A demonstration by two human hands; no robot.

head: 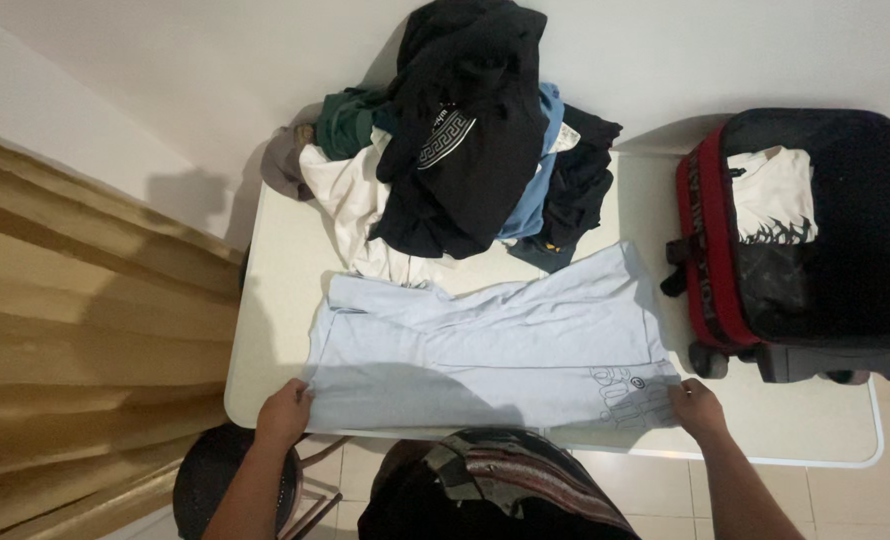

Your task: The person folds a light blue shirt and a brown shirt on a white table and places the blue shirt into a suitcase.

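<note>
My left hand (pixel 283 412) and right hand (pixel 697 408) pinch the blue shirt's (pixel 485 350) near edge; shirt lies flat, unfolded; clothes pile (pixel 465 150) remains.

The person's left hand (pixel 283 412) and right hand (pixel 698 408) are bare, with no rings, watch or gloves visible. Both forearms are uncovered, no sleeves reach them. On the torso is a dark garment with a striped woven pattern in red, grey and beige.
</note>
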